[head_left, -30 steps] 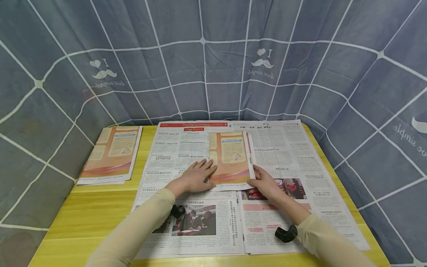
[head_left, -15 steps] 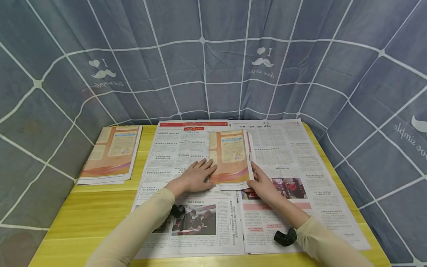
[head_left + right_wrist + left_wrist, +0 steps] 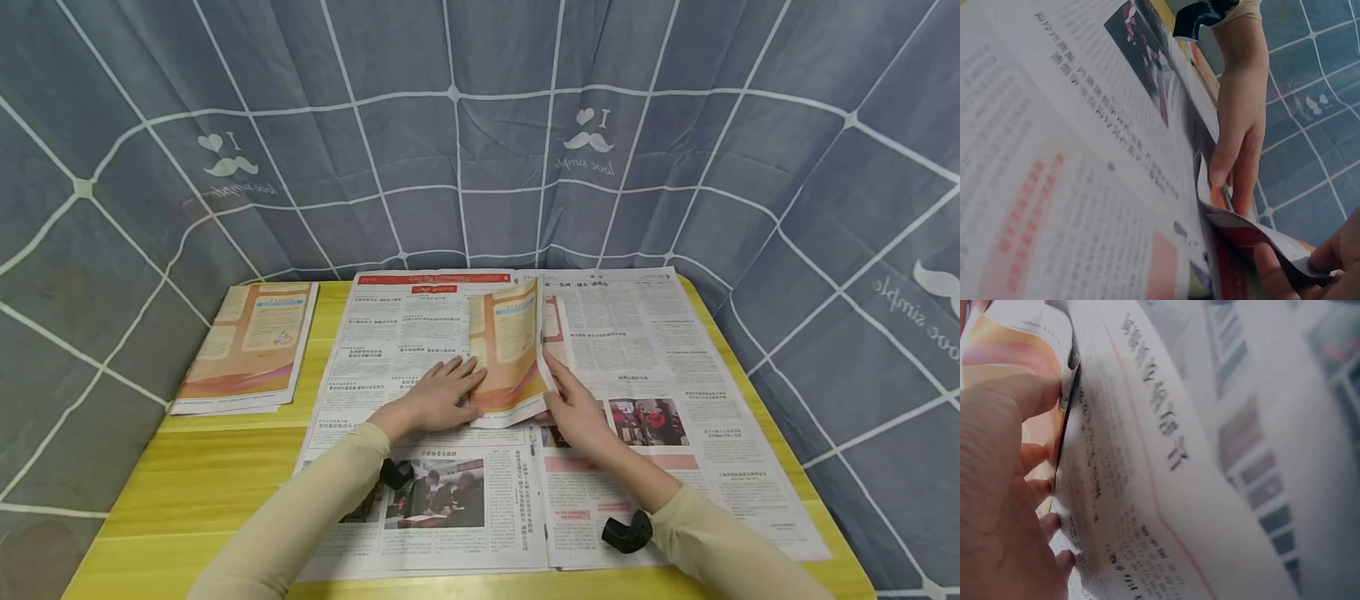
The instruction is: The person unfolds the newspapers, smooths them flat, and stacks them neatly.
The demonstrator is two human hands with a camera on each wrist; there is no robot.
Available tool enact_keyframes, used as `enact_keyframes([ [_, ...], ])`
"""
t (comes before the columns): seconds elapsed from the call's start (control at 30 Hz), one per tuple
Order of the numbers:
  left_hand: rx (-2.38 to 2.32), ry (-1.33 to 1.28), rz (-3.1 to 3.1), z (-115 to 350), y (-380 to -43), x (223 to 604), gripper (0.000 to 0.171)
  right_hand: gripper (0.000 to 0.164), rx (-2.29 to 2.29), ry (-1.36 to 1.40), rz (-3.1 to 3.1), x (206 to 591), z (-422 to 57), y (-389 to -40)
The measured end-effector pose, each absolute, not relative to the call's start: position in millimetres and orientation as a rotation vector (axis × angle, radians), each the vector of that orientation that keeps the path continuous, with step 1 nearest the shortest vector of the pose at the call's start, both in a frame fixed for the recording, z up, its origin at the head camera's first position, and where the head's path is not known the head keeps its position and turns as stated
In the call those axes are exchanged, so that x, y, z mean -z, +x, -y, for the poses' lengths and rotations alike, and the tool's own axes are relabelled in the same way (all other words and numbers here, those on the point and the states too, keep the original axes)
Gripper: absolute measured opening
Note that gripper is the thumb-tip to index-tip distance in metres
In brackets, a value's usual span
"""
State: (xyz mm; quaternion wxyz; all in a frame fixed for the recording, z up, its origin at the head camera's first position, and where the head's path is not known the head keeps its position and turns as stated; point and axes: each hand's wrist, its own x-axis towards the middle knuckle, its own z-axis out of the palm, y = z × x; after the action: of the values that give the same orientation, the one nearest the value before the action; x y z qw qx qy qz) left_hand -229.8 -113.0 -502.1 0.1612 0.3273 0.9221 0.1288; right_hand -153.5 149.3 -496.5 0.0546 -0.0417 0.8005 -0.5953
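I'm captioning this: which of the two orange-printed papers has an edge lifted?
The middle orange paper, on the spread newspaper: the right hand holds its right edge up. The far-left orange paper lies flat on the yellow tabletop.

Booklet (image 3: 501, 342) on newspaper (image 3: 645, 367), second booklet (image 3: 251, 350) left

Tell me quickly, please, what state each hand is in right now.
Left hand: open, resting on the middle booklet.
Right hand: closed, holding that booklet's raised right edge.

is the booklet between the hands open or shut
Partly open: the right hand holds up one edge of the booklet, showing a red-and-white page beneath.
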Motion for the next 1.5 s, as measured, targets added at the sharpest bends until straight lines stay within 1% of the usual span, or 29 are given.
enact_keyframes([
  [0.13, -0.694, 0.874, -2.549, 111, -233, 492, 0.071, 0.058, 1.816, -0.248, -2.484, 488, -141, -154],
  [0.33, -1.235, 0.694, -2.338, 108, -235, 449, 0.069, 0.051, 1.918, -0.404, -2.467, 474, -124, -160],
  [0.5, -1.446, 0.562, -2.253, 107, -243, 418, 0.07, 0.047, 1.889, -0.474, -2.498, 466, -107, -165],
  [0.7, -1.534, 0.391, -2.229, 113, -252, 392, 0.076, 0.045, 1.873, -0.558, -2.425, 460, -84, -170],
  [0.83, -1.539, 0.347, -2.205, 121, -258, 387, 0.078, 0.046, 1.857, -0.611, -2.373, 458, -71, -172],
  [1.17, -1.522, 0.283, -2.234, 145, -265, 392, 0.075, 0.053, 1.723, -0.648, -2.296, 459, -55, -171],
  [1.3, -1.477, 0.271, -2.278, 156, -264, 393, 0.075, 0.056, 1.691, -0.661, -2.28, 465, -60, -170],
  [1.5, -1.468, 0.221, -2.278, 172, -262, 400, 0.077, 0.054, 1.705, -0.522, -2.379, 476, -91, -177],
])
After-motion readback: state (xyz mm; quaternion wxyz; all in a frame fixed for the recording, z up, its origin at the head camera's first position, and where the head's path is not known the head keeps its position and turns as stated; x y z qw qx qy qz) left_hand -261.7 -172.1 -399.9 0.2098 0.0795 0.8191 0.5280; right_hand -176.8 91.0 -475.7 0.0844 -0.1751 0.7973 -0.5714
